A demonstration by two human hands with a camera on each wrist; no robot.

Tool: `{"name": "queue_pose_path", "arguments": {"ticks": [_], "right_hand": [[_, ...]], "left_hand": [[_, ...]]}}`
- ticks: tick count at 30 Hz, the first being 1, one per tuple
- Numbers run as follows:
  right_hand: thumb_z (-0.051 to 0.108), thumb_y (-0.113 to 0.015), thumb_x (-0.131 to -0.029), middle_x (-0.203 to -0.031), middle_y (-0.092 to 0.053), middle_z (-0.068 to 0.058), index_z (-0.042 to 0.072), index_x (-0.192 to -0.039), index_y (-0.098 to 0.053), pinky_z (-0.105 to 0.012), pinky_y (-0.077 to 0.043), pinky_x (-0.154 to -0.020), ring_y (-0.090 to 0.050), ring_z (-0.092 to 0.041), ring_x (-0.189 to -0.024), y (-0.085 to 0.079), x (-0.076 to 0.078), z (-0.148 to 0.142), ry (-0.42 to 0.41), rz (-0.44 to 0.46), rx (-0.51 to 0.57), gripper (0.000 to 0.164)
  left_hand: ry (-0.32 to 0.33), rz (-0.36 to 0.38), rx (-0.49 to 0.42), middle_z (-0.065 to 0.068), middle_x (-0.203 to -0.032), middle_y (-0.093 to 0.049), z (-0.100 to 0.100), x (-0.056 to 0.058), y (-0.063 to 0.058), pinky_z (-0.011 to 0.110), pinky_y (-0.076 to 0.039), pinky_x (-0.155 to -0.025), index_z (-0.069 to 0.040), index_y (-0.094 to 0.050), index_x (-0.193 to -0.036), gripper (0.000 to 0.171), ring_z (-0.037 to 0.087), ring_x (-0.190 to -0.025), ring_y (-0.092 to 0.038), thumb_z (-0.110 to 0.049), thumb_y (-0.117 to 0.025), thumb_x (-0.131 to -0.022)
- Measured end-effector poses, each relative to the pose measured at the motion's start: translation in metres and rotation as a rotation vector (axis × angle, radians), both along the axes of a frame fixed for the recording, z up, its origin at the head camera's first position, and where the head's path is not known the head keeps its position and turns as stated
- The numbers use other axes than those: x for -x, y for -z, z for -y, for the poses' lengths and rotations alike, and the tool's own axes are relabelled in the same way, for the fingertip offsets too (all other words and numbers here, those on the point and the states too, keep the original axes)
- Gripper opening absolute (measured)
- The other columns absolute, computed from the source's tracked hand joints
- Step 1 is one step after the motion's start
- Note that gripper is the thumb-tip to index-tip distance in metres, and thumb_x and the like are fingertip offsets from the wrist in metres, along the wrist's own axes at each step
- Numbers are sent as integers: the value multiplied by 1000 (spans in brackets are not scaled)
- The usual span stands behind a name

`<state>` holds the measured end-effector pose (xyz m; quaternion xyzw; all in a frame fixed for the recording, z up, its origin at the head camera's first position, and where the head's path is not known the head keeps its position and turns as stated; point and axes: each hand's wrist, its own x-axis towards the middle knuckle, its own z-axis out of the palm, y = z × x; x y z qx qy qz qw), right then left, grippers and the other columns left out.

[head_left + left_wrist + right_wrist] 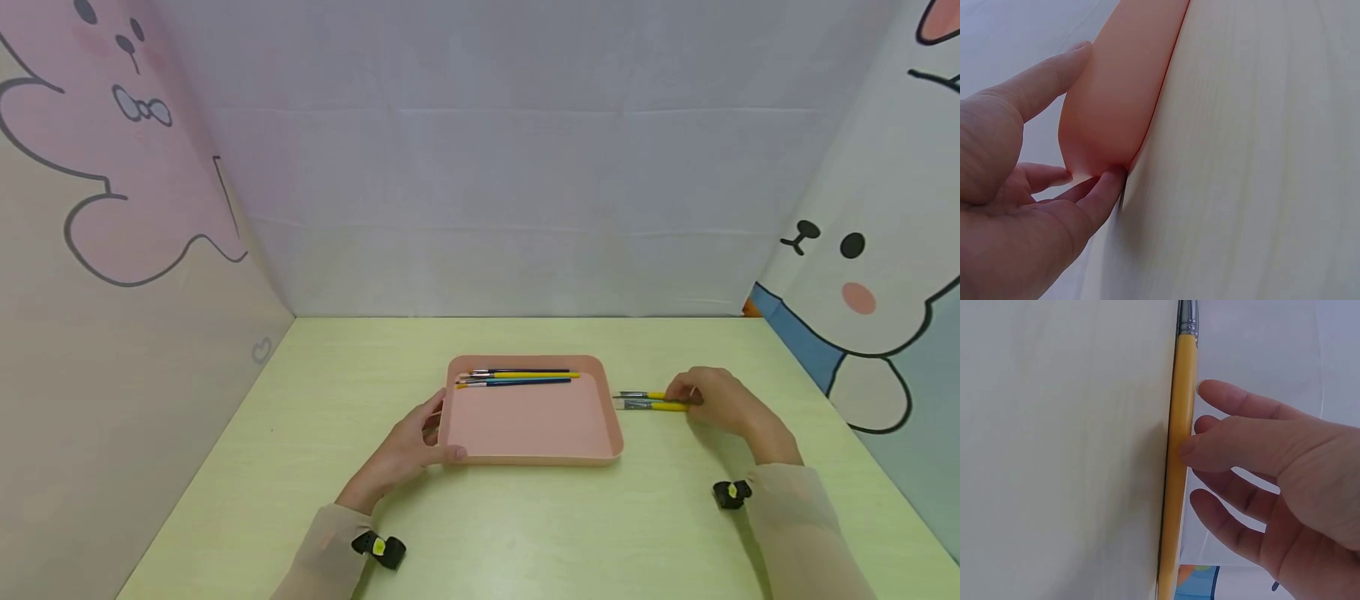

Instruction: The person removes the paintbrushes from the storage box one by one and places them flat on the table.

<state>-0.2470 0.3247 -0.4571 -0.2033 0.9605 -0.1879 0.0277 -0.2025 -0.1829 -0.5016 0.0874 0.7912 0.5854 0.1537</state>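
Two yellow-handled brushes (656, 407) in the head view, side by side on the counter (540, 533), just right of the pink tray (536, 429); pinches them between the fingers of the right hand (723, 404). Slim brushes (528, 376) inside, along its far side. Grips the tray's left side with the left hand (408, 442). Left wrist view: fingers curled at a tray corner. Right wrist view: thumb on a yellow handle.
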Motion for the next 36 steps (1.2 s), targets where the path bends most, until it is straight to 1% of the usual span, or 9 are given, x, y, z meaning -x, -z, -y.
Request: {"name": "queue_pose_path", "arguments": {"ticks": [5, 13, 18, 26, 32, 36], "right_hand": [[-15, -80, -82, -97, -73, -5, 4, -104, -78, -51, -61, -83, -64, -23, -86, -1, 0, 0, 4, 5, 0, 30], [-17, -79, -81, -101, -74, -6, 5, -107, -78, -52, -61, -84, -67, -27, -90, -4, -3, 1, 1, -1, 31, 33], [-16, -78, -83, -103, -74, -6, 5, -111, -77, -54, -60, -86, -67, -28, -93, -7, -4, 4, 2, -9, 44, 34], [-11, -81, -85, -110, -74, -9, 5, -117, -77, -51, -62, -85, -67, -29, -96, -15, -7, 11, -38, -43, 68, 37], [-10, -82, -85, -116, -73, -12, 4, -122, -75, -55, -61, -89, -68, -33, -102, -21, -12, 20, -70, -69, 92, 39], [-10, -82, -85, -119, -73, -15, 3, -124, -74, -58, -61, -90, -67, -37, -105, -24, -14, 25, -96, -73, 114, 42]], "left_hand": [[-6, 4, -2, 8, -167, -41, 0, 0, 0, 44, -48, -118, -24, -24, -171, 111, 33, -146, -52, -22, -93, -85], [-4, 2, -1, 9, -166, -41, 0, 0, 0, 44, -48, -117, -24, -24, -171, 111, 33, -146, -52, -21, -93, -85], [1, 2, -11, 9, -166, -41, 0, 0, 1, 43, -49, -117, -24, -24, -171, 110, 33, -146, -52, -21, -93, -85], [3, -6, -5, 10, -166, -42, -1, 0, 0, 45, -48, -118, -21, -24, -171, 110, 34, -145, -52, -21, -92, -85], [-6, -11, 4, 11, -166, -42, -2, -1, -1, 46, -49, -116, -21, -25, -171, 109, 35, -145, -53, -20, -93, -85], [-21, -8, 16, 9, -166, -42, -3, -1, -1, 45, -50, -116, -23, -26, -170, 109, 34, -144, -53, -22, -93, -84]]}}
